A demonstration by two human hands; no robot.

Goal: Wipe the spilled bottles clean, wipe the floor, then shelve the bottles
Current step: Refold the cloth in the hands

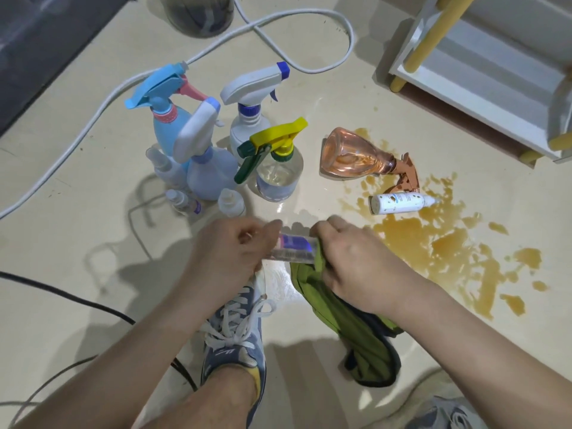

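Observation:
My left hand [229,252] grips one end of a small clear bottle [292,249] with a purple label, held level above the floor. My right hand [356,261] grips a green cloth [349,323] wrapped around the bottle's other end. A brown spill [445,243] spreads over the floor at right. In it lie a pink spray bottle [356,156] on its side and a small white bottle [399,202]. Several spray bottles stand upright at the left: a blue one [167,119], a white one [247,119], a clear one with a yellow trigger [278,171].
A white shelf unit [483,97] with yellow legs stands at upper right. A white cable [93,119] loops across the floor behind the bottles. A black cable [62,292] runs at left. My shoe [235,335] is below my hands. Small bottles [185,199] stand by the blue sprayer.

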